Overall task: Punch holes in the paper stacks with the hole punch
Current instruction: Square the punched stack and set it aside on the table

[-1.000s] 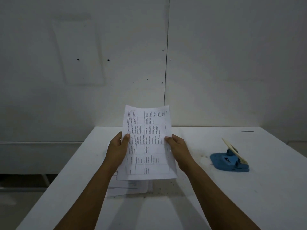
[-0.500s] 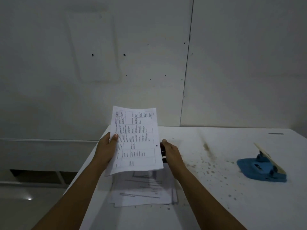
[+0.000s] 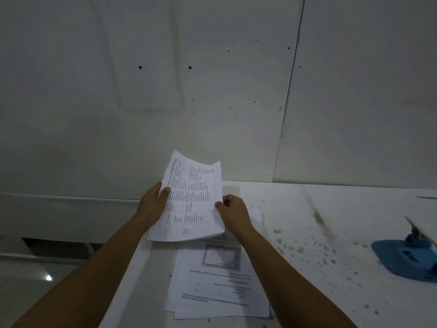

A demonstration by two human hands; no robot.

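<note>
paper stack now hangs lower, both hands gripping it.

A white table stands against a pale wall. Its top is flecked with brownish spots toward the right side (one long smear runs back toward the wall). The wall is made of panels meeting at a dark seam and is dotted with small dark holes. Left of the table, low down, lies what may be a shiny floor catching a glint of light.
</note>
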